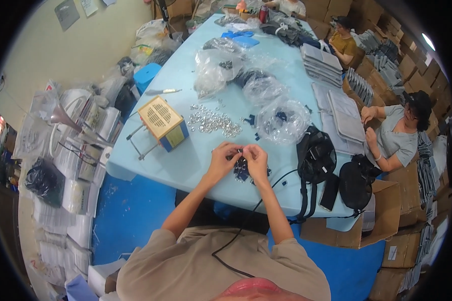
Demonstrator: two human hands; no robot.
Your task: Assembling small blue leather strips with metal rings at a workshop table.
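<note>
My left hand (222,159) and my right hand (256,160) meet near the front edge of the table, fingers closed in a pinch. Between their fingertips is a small dark piece (240,150), too small to make out fully. Just below the hands lies a heap of small dark blue pieces (241,171), partly hidden by the fingers. Beyond them spreads a pile of small silvery metal rings (216,121). A clear plastic bag (281,121) with some dark blue pieces in it rests past my right hand.
A wooden-topped box (161,118) with metal legs stands left on the pale blue table (186,175). At right lie a black bag (316,153), a phone (329,192) and grey folded pouches (344,118). A black cable (258,203) crosses the edge. Co-workers sit along the right side.
</note>
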